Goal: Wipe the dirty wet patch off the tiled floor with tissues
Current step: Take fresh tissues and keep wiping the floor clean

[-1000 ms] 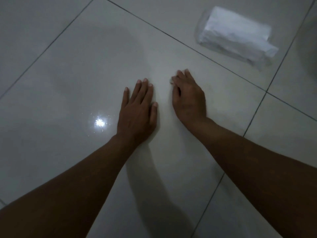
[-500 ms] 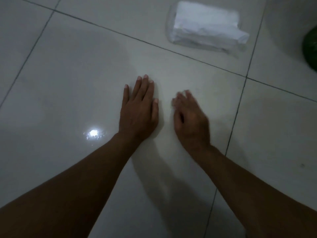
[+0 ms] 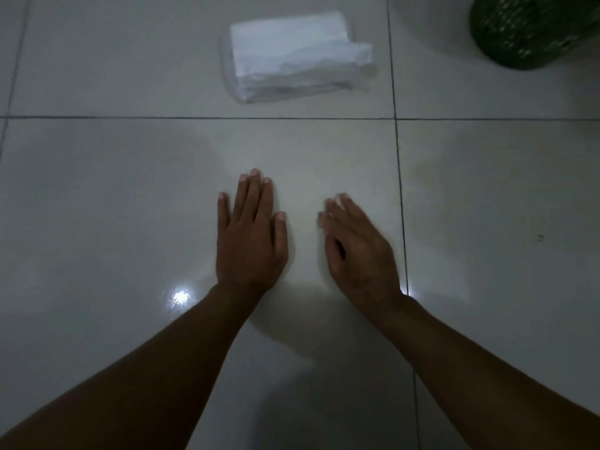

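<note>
**A:** Where are your hands right now?

**B:** Both are down low over the tiled floor [image 3: 97, 196], on the same big tile. My left hand [image 3: 250, 235] lies flat, palm down, fingers [image 3: 255, 196] straight and close together, holding nothing. My right hand [image 3: 357, 251] is just beside it, apart from it, turned a little on its edge with the fingers stretched out and relaxed. It is blurred at the tips, so I cannot tell whether it touches the floor. It holds nothing either.

**A:** And the tissues?

**B:** The tissue pack [image 3: 292, 56] lies on the next tile ahead of me, past the grout line [image 3: 130, 117], well apart from both hands. It is a clear wrapper with white sheets inside, the right end ragged and open.

**A:** Can you see the dirty wet patch?

**B:** Only faintly. The floor is glossy and dim; there is a dull, slightly smeared area [image 3: 324, 167] just beyond my fingertips, and I cannot tell its edges. A bright light glint [image 3: 181, 297] sits near my left wrist.

**A:** Anything else around?

**B:** A green perforated basket [image 3: 532, 30] at the far right corner, partly cut off by the frame, and a small dark speck [image 3: 540, 237] on the tile to the right. Nothing lies between my hands and the pack
</note>
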Demonstrator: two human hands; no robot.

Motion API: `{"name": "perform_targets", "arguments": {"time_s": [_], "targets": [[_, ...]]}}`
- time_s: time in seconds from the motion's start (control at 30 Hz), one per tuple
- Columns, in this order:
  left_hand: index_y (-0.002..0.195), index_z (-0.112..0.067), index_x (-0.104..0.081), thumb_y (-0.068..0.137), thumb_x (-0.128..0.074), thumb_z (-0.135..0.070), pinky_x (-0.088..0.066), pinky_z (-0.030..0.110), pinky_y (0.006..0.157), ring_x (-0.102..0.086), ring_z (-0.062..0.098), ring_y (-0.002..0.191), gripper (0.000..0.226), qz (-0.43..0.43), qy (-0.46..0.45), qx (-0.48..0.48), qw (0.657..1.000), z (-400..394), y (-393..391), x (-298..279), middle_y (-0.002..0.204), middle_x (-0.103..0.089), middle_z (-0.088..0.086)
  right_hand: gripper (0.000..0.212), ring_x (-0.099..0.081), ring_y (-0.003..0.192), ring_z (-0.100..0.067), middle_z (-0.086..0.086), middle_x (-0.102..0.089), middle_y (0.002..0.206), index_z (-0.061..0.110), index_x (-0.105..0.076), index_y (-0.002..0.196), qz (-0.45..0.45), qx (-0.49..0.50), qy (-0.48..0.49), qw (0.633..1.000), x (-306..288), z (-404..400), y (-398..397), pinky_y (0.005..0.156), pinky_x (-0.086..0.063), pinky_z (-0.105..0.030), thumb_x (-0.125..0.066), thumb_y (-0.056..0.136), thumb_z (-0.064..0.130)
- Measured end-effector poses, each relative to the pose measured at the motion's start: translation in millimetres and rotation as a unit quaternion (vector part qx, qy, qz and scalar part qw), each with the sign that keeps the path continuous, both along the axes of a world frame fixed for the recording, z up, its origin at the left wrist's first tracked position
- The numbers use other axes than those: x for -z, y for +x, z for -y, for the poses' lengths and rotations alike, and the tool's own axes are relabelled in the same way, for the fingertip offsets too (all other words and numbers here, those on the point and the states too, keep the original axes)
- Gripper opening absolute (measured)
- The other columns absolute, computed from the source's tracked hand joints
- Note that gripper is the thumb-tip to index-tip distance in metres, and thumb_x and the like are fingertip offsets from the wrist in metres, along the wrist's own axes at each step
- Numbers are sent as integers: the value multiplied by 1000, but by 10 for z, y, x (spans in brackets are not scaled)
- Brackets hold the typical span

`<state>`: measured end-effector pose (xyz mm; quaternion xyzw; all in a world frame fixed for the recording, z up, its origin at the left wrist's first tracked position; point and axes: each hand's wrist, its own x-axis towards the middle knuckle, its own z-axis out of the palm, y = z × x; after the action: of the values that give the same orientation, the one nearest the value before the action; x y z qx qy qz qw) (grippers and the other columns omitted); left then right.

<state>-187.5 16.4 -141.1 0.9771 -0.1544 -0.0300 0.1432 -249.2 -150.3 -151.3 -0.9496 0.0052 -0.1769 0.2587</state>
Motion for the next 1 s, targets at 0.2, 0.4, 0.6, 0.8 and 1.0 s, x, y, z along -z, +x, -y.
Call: {"name": "perform_targets", "arguments": {"time_s": [0.2,0.4,0.6,0.8,1.0], "targets": [[155,-8,-23,101,-24,-36,-6,48,123,-5,19,152,61,2,-3,0,1000,0,2,10,163,-15,9,28,-51,131,-23,-10,-62,130,3,-67,120,-1,119,-1,993,41,129,182,110,-40,-35,-54,96,7],[154,-8,-23,101,-23,-37,-6,47,123,-5,19,152,61,4,0,-4,1000,-10,-5,21,163,-15,10,30,-46,135,-23,-9,-59,135,7,-65,123,-53,78,17,995,-15,-160,513,114,-30,-25,-51,96,10],[154,-8,-24,101,-25,-36,-7,48,123,-7,19,152,60,8,-1,-2,1000,-15,-6,31,163,-17,10,28,-53,129,-20,-8,-64,128,6,-70,116,-8,19,-3,1000,8,-62,371,110,-40,-34,-55,92,8],[154,-9,-23,101,-25,-37,-7,48,123,-4,18,152,60,3,-8,-1,1000,-16,-4,24,163,-15,9,28,-53,128,-29,-14,-64,127,1,-67,117,-34,94,9,995,-5,-154,792,107,-44,-39,-56,92,2],[153,-5,-27,100,-25,-36,-7,51,122,-7,22,152,61,2,-8,-1,1000,22,5,-14,162,-18,13,27,-54,128,-23,-10,-64,127,4,-72,112,3,-52,0,999,-3,-102,299,107,-43,-40,-49,96,7]]}}
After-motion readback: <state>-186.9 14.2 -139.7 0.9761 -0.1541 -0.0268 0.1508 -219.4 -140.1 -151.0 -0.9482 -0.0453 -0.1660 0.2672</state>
